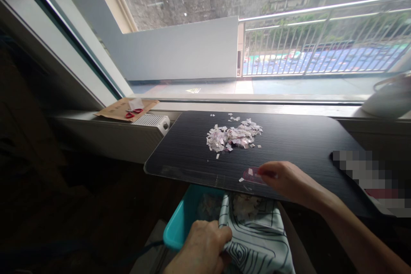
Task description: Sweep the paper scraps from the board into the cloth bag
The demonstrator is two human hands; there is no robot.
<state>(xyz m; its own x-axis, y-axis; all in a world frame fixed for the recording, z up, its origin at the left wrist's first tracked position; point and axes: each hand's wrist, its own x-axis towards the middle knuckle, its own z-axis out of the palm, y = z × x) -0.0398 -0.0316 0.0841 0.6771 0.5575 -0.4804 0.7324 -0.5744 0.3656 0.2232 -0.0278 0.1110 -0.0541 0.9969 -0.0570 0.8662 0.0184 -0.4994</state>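
Observation:
On the dark table lies a heap of small white paper scraps, with a few loose bits around it. My right hand is closed on a pinkish see-through flat piece, held low at the table's near edge; a couple of scraps lie on or beside it. Below that edge, my left hand grips the rim of a pale green cloth bag with black line patterns. The bag's mouth is open, and paper scraps show inside. Next to it a turquoise bin also has scraps in it.
Red-handled scissors rest on a brown paper envelope on the sill, by a white radiator. A blurred-out object lies on the table's right side. A rounded white object stands at the far right by the window.

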